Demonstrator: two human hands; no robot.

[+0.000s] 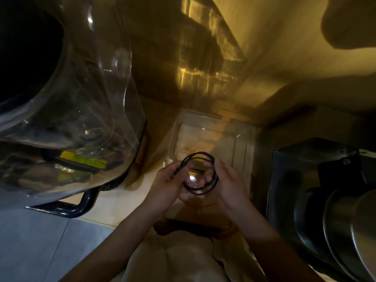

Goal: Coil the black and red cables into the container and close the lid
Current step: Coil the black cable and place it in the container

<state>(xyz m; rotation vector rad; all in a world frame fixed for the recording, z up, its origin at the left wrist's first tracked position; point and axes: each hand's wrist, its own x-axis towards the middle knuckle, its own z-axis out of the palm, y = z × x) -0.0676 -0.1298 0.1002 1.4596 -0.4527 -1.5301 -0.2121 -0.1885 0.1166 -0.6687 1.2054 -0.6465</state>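
black cable (200, 173) coiled in loops at lower centre, left hand (169, 183) and right hand (227, 184) pinching opposite sides with curled fingers, clear container (240, 139) just behind

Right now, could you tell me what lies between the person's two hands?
In the head view, the coiled black cable spans the gap, held by the left hand and right hand.

A pale counter (114, 208) carries everything here. Just beyond the grip a clear plastic container (211, 139) sits open on it. Left of the grip stands a large clear-wrapped appliance (67, 110) on a black tubular foot (81, 208) (a yellow label shows through the wrap). To the right stands a dark metal box (295, 180).
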